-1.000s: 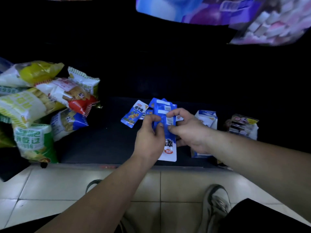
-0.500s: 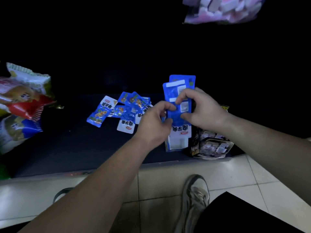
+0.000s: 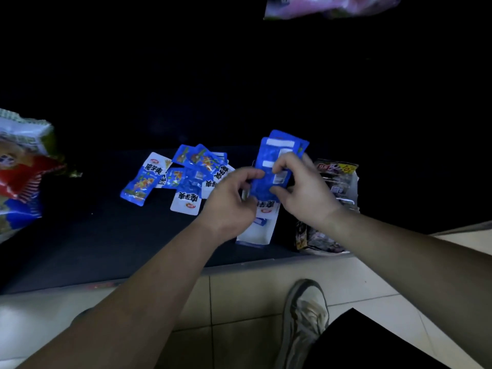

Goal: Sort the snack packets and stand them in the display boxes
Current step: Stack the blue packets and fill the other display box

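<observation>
**Blue packet stack gripped in both hands above a display box**

Dark counter [image 3: 80,249] across the middle, 9 to 3 o'clock, front edge meeting pale floor tiles [image 3: 239,302]. At 9 o'clock on the counter, a heap of large snack bags [image 3: 24,166] in red, white and blue, cut off by the frame edge. High at 1 o'clock, a blurred pink bag [image 3: 332,6]. At 5 o'clock on the floor, one grey shoe [image 3: 306,315].

At 3 o'clock of the hands, a dark display box [image 3: 343,187] near the counter's front edge, contents too dim to make out. Right hand [image 3: 306,195] at centre, fingers curled over the face of the blue packet stack [image 3: 282,145], thumb underneath, gripping it. Left hand [image 3: 229,203] just at 9 o'clock of that, fingers curled, pinching the stack's left edge. Further toward 9 o'clock, loose blue packets [image 3: 191,179] lying flat and overlapping on the counter.

At 6 o'clock of the stack, directly below it, a blue-and-white display box [image 3: 255,235]. Stack upright, blue end at 12 o'clock, white end down; contact with the box impossible to tell.
</observation>
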Demonstrator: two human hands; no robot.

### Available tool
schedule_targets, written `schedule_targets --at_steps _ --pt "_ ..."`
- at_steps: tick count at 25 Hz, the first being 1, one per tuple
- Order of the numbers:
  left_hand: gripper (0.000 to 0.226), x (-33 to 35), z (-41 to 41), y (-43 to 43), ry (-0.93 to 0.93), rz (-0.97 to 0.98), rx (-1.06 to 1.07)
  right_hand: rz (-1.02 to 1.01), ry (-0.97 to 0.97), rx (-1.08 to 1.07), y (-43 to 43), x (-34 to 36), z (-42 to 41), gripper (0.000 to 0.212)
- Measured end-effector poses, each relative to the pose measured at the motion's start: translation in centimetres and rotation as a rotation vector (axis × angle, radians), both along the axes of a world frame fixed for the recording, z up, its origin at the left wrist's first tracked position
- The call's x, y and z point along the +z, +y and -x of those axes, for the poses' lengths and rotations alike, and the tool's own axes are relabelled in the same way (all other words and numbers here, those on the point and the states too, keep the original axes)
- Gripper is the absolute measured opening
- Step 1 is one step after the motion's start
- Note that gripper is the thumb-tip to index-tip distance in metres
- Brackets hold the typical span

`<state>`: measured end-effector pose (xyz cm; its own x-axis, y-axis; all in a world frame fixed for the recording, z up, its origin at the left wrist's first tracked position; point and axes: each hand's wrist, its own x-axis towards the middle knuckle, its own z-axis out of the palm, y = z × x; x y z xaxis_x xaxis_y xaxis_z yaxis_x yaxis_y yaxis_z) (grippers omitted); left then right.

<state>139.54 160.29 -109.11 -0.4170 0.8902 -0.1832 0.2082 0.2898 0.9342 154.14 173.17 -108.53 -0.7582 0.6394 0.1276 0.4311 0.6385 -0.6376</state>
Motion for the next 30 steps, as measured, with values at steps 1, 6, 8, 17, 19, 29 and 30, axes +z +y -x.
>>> schedule_targets --at_steps 1,6,8,17,19,29,30 --pt "0.051 -0.6 -0.4 -0.2 -0.03 0.032 -0.027 -0.059 -0.066 0.005 0.0 -0.6 -0.6 0.034" --pt "0.044 -3.2 -1.7 -1.4 0.076 -0.078 -0.067 -0.486 -0.363 0.138 -0.2 -2.9 -2.9 0.024" --pt "0.041 -3.4 -1.3 -1.7 0.118 -0.112 0.054 -0.492 -0.417 0.133 -0.2 -3.0 -3.2 0.025" --pt "0.034 -5.3 -3.4 -3.5 -0.088 0.111 0.097 0.117 -0.392 0.21 -2.9 -0.5 -2.1 0.046" --pt "0.035 -5.3 -2.4 -3.9 -0.133 0.185 0.155 0.231 -0.525 0.253 -3.1 -0.4 -1.5 0.062" --pt "0.041 -6.0 10.5 -8.9 0.207 0.346 0.251 0.063 -0.365 0.175 -6.4 -0.3 10.9 0.036" --pt "0.042 -6.3 12.9 -9.1 0.355 0.379 0.198 0.111 -0.444 0.174 -6.4 -1.4 12.4 0.045"
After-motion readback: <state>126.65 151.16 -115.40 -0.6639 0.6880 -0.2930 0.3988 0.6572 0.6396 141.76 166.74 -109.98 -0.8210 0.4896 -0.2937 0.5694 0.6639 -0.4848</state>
